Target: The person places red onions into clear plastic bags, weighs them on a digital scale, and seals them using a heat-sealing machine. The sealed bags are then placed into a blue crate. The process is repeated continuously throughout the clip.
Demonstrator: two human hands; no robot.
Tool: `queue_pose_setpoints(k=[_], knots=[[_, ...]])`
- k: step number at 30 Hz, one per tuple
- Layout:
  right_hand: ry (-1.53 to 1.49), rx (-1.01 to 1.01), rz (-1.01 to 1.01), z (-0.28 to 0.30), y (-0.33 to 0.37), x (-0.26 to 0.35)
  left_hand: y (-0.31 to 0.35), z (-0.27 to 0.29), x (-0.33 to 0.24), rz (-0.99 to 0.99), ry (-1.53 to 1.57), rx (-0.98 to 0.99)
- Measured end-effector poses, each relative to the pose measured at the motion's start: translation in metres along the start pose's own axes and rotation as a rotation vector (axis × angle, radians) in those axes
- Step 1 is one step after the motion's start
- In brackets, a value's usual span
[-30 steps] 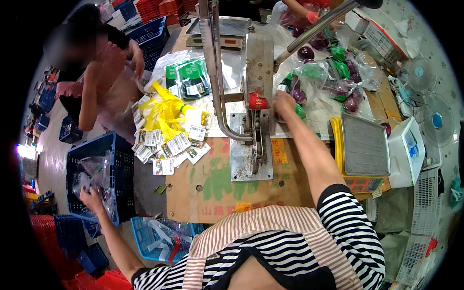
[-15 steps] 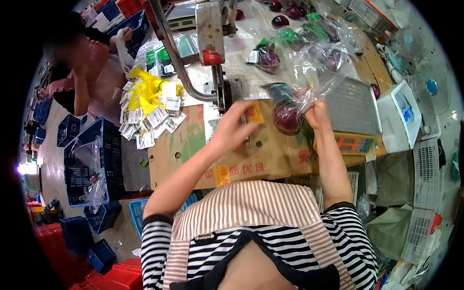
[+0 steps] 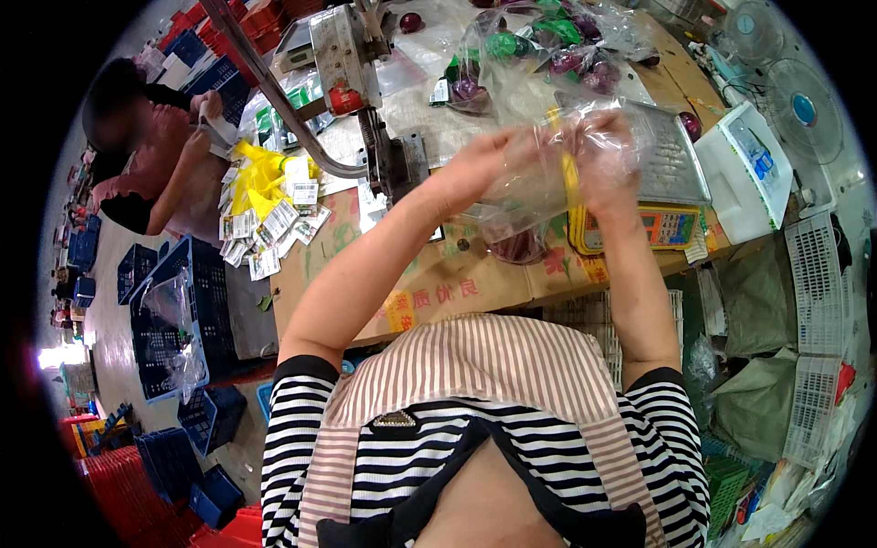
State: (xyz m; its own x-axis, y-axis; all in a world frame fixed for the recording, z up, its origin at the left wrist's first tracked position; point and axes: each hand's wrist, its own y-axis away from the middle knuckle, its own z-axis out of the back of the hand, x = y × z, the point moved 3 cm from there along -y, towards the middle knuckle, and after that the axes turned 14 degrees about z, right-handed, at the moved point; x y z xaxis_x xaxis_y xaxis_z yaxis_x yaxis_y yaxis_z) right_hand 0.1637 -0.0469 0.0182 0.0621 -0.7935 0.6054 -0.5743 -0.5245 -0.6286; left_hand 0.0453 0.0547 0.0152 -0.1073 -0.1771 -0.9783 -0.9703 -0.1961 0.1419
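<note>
Although the table [image 3: 320,279] is crowded, I can see brown cardboard along its near edge and pale sheeting farther back. Another person [image 3: 183,196] is positioned to the left, both hands at a white item that I cannot identify. A dark blue crate [image 3: 217,315], with clear plastic inside, stands on that side, below the table's edge. A worn metal machine [image 3: 343,55] with a red patch is mounted on the table, left of centre. To the right, a yellow scale [image 3: 681,160] with a flat metal tray stands just beside a white box [image 3: 728,205]. Yellow netting [image 3: 260,183] lies heaped left of the machine among white labels.

A clear bag [image 3: 539,187] is stretched between the worker's two hands, raised in front of the scale. The right hand [image 3: 605,155] has its fingers curled on the plastic, seen through glare. The left hand [image 3: 484,164] reaches in from the machine side and meets the bag; blur prevents me from telling whether its fingers pinch it. Below, near the table's front edge, sits a purple vegetable [image 3: 516,247], seen through clear film; I cannot tell whether it is inside the raised bag.
</note>
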Motion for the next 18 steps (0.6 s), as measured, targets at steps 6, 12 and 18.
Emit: queue_pose_setpoints(k=[6,12,18], knots=[[0.051,-0.051,0.013,0.031,-0.017,0.023,0.029,0.017,0.018,-0.279,-0.006,0.066],[0.786,0.759,-0.311,0.060,0.104,-0.049,0.018,0.001,0.044,-0.036,-0.479,-0.344],[0.367,0.322,-0.338,0.025,0.061,-0.028,0.018,0.015,-0.034,-0.257,-0.182,-0.456]])
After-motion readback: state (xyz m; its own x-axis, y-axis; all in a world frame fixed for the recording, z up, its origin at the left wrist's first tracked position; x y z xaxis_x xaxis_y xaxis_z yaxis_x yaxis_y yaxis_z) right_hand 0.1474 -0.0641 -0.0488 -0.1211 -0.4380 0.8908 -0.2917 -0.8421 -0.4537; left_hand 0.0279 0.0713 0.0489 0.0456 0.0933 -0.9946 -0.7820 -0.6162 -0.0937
